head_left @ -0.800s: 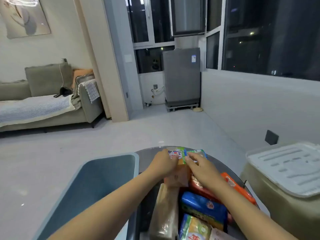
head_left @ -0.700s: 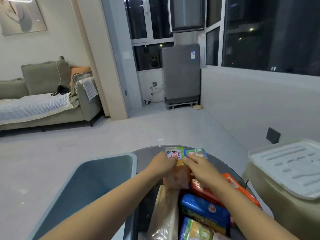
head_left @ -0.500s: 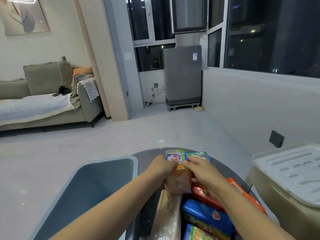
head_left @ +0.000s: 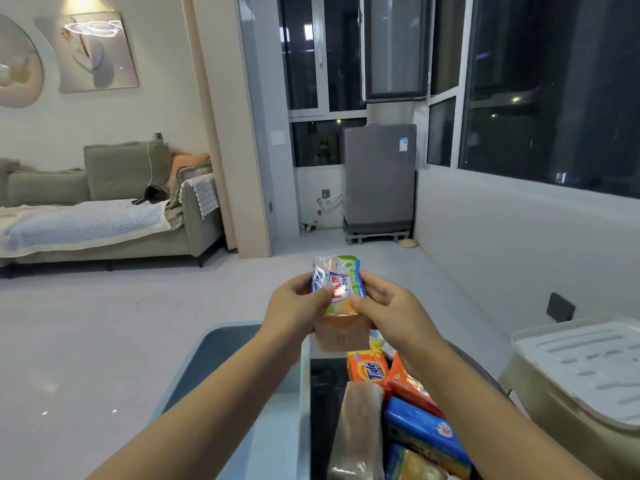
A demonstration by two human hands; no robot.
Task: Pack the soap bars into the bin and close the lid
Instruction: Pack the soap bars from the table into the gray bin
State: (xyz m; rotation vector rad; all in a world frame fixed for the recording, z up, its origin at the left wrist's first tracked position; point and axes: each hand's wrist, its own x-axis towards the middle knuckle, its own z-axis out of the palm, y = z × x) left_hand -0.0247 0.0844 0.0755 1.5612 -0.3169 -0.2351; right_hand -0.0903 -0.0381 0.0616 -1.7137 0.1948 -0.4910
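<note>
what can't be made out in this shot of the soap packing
- Blue bin, head view: the left forearm and the bottom edge hide much of its inside, so whether it holds soap is unclear.
- Soap packs, head view: left hand and right hand cover their sides; how many are held is unclear.
- Blue soap bar, head view: the right forearm overlaps it.
- White lid, head view: cut off by the right edge.

Both hands up at centre frame: left hand [head_left: 297,306] and right hand [head_left: 388,308] pinch a blue-and-green soap packet [head_left: 337,282] between them, an orange-tan packet [head_left: 341,332] held just beneath it. At six o'clock sits the blue-grey bin [head_left: 221,375], open. At five o'clock, a Tide bar [head_left: 369,368], blue bar [head_left: 426,431] and tan bar [head_left: 358,431] crowd the dark table [head_left: 322,393]. White lid [head_left: 585,365] at four o'clock.
</note>
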